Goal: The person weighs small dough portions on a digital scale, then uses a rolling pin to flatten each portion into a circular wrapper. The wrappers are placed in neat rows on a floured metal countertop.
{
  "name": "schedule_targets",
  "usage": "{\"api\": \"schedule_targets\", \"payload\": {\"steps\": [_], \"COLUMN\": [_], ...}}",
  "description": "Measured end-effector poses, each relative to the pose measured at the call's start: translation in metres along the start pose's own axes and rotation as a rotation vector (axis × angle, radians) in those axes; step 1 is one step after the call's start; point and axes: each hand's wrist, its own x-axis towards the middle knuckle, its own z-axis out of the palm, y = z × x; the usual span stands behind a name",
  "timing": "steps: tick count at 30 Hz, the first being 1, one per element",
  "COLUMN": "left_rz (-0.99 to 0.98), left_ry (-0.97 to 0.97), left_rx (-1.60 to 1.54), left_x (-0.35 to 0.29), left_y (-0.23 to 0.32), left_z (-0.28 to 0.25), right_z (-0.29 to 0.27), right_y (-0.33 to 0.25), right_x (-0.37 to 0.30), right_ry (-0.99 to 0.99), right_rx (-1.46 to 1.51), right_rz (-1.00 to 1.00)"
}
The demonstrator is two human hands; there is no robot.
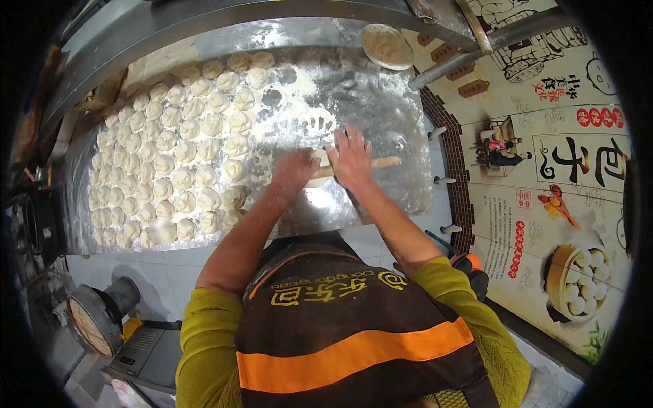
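Observation:
My right hand lies palm down across a wooden rolling pin, its fingers stretched out and spread. The pin's right end sticks out past that hand. Close by on the left, my left hand is closed, its fingers curled at the edge of a pale piece of dough. Part of this dough shows between the two hands; the rest is covered by the pin and fingers. On the left half of the table stand rows of several pleated buns, all uncooked and pale.
The metal table is dusted with flour. At its far right corner is a round bowl of flour. A metal shelf edge crosses above the far side. A printed wall rises on the right; a round scale-like device stands lower left.

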Motion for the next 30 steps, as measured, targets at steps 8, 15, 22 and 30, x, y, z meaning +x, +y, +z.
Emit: {"api": "schedule_targets", "payload": {"steps": [8, 15, 22, 30], "left_rz": [-0.08, 0.184, -0.041, -0.027], "left_ry": [0.113, -0.115, 0.117, 0.007], "left_rx": [-0.185, 0.242, -0.201, 0.029], "left_x": [-0.006, 0.013, -0.003, 0.002], "left_y": [-0.02, -0.032, -0.026, -0.018], "left_z": [0.019, 0.02, 0.016, 0.004], "right_z": [-0.021, -0.003, -0.012, -0.019], "right_y": [-0.012, -0.001, -0.013, -0.012], "right_x": [-0.06, -0.014, -0.049, -0.049], "right_ry": [-0.129, -0.016, -0.081, -0.075], "right_rx": [-0.112, -0.038, -0.084, 0.0], "right_rz": [-0.059, -0.089, -0.054, -0.133]}}
